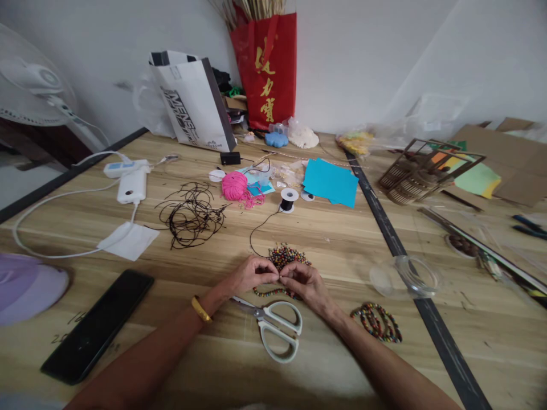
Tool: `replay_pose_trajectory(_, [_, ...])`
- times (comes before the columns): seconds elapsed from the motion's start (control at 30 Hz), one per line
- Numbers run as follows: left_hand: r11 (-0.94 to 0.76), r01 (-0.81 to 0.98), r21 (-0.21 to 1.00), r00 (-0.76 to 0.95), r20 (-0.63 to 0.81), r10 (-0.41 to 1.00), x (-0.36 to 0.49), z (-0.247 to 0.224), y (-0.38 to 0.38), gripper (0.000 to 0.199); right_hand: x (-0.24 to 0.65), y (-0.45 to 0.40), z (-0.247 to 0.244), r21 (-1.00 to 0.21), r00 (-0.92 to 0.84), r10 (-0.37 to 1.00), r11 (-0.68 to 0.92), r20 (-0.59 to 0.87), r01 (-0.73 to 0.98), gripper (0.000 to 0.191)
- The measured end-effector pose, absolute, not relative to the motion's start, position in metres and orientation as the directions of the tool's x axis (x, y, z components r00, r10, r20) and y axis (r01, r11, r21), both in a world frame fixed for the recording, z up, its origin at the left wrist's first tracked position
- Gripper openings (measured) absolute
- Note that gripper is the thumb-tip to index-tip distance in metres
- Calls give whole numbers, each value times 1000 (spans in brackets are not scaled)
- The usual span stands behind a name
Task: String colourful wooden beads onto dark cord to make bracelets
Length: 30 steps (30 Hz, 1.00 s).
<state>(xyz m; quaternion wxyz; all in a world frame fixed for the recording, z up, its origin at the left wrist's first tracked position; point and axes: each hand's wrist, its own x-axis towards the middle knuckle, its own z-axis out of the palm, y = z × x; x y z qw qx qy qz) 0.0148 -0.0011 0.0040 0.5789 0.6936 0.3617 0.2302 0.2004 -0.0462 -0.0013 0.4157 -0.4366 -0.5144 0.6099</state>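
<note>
My left hand (255, 272) and my right hand (302, 280) meet fingertip to fingertip, both pinched closed. A tiny pale spot shows between the fingertips, probably a bead, too small to be sure. Just beyond them lies a pile of small multicoloured beads (285, 254). Below the fingers a strung row of beads (270, 292) curves on the table, partly hidden by my right hand. From a spool of black cord (288, 202) a dark strand runs toward my left hand. Scissors with white handles (280, 330) lie open under my wrists.
Finished bead bracelets (376, 323) lie right of my right forearm, near a clear plastic container (405, 277). Tangled black cord (192, 219), pink yarn (235, 187) and blue paper (331, 182) are farther back. A black phone (98, 324) rests at left; a small basket (421, 173) stands at right.
</note>
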Motion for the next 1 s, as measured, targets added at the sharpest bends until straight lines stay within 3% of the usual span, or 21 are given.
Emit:
replay_pose_trajectory(0.37, [-78, 233, 969, 656, -97, 748, 11, 1, 0, 16, 200, -46, -2, -994, -255, 964, -91, -73, -60, 30])
replay_pose_trajectory(0.73, [81, 147, 986, 637, -157, 755, 13, -1, 1, 14, 199, -47, -4, -997, -255, 966, -63, -48, -52, 28])
replay_pose_trajectory(1.0, [102, 125, 987, 640, -158, 752, 13, -5, 1, 20, 198, -47, -9, -998, -257, 966, -46, -33, -46, 30])
